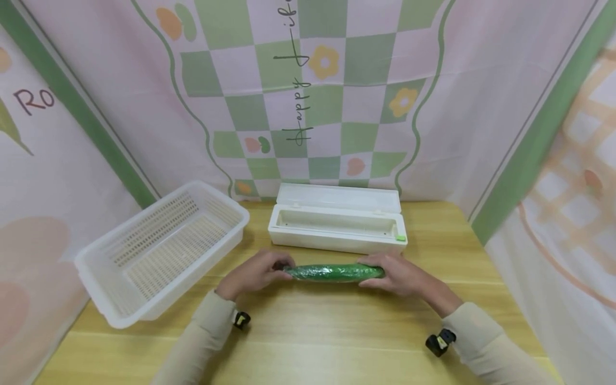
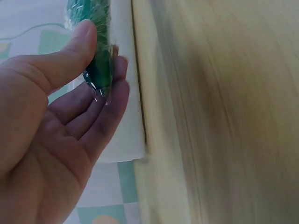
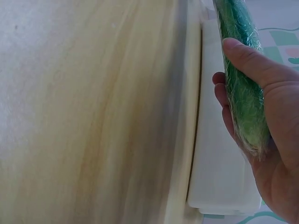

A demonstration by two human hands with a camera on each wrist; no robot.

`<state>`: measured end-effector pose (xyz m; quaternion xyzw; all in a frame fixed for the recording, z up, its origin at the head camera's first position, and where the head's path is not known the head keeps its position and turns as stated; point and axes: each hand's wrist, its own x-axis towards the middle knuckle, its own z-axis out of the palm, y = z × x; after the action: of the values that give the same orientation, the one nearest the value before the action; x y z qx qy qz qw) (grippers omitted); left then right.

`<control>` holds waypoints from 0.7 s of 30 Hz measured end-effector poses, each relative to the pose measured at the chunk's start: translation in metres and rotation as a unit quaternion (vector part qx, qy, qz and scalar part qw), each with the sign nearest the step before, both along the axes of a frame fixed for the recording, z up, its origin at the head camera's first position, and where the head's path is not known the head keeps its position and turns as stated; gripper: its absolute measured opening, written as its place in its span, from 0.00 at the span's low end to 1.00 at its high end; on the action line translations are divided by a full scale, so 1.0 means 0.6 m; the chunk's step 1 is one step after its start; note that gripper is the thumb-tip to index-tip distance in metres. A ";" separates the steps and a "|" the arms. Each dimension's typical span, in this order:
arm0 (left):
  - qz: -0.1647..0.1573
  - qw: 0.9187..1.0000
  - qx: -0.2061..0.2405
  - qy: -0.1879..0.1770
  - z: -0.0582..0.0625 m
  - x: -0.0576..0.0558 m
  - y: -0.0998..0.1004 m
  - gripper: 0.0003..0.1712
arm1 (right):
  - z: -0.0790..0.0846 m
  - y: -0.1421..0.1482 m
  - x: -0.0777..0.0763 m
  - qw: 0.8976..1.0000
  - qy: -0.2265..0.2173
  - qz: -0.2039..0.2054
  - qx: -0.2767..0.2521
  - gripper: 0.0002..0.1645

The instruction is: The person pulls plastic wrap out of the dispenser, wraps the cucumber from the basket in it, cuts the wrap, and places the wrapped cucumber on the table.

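Observation:
A long green cucumber (image 1: pixel 332 272) wrapped in clear plastic film lies crosswise between both hands, held over the table in front of a white box. At its left end my left hand (image 1: pixel 257 274) pinches the tip, thumb on one side and fingers on the other; the left wrist view shows loose film around that tip (image 2: pixel 100 79). My right hand (image 1: pixel 397 274) grips the other end, its thumb along the cucumber (image 3: pixel 243 93) and the fingers beneath. Crinkled film gathers at the end near the right palm.
Just behind the hands stands the long white box (image 1: pixel 337 243), its lid (image 1: pixel 339 197) raised and a green piece (image 1: pixel 400 238) at its right corner. A white slotted basket (image 1: pixel 192 272) sits at the left on the wooden table (image 1: pixel 337 342). Printed curtains (image 1: pixel 327 107) surround the table.

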<state>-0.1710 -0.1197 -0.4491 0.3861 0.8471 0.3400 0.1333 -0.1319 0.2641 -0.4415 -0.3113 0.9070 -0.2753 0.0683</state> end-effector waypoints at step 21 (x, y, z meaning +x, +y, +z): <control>-0.005 0.970 -0.013 -0.243 0.004 0.012 -0.009 0.14 | -0.024 -0.027 0.007 0.990 0.133 0.035 0.018 0.26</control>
<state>-0.1635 -0.1253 -0.4468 0.2942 0.7917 0.4123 0.3415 -0.1277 0.2482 -0.4560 -0.3759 0.9012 -0.2123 -0.0379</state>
